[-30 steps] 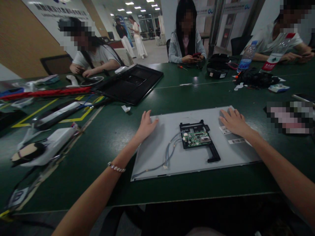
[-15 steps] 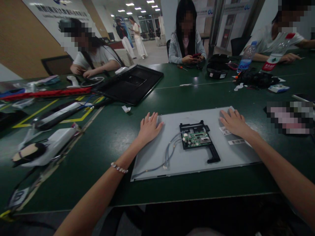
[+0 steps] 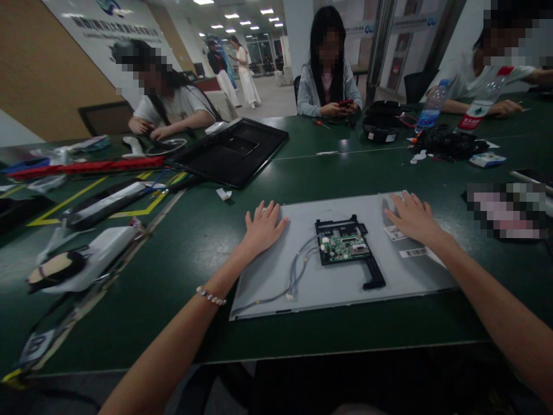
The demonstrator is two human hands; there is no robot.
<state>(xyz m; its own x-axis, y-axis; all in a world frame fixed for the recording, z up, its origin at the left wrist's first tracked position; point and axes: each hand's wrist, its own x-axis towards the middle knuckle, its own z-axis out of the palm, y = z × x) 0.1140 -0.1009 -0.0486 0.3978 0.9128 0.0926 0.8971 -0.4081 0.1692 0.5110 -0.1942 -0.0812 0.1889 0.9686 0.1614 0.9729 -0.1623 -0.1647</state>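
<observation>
A grey metal panel [image 3: 328,285] lies flat on the green table [image 3: 194,253] in front of me. At its middle sits a green circuit board [image 3: 345,246] in a black plastic frame [image 3: 371,271], with thin grey cables [image 3: 298,268] running off to the left. My left hand [image 3: 261,227] rests flat on the panel's far left corner, fingers spread and empty. My right hand [image 3: 410,218] lies flat on the far right corner, fingers apart, beside white barcode labels [image 3: 413,252].
A black monitor back cover [image 3: 235,148] lies further back left. White and black parts [image 3: 86,259] and a red strip [image 3: 86,166] crowd the left side. Two water bottles [image 3: 432,106], black gear [image 3: 449,144] and three seated people line the far edge.
My left hand has slid from the panel's left edge onto its corner and spread flat. The right hand has stayed put. The view has dipped slightly.
</observation>
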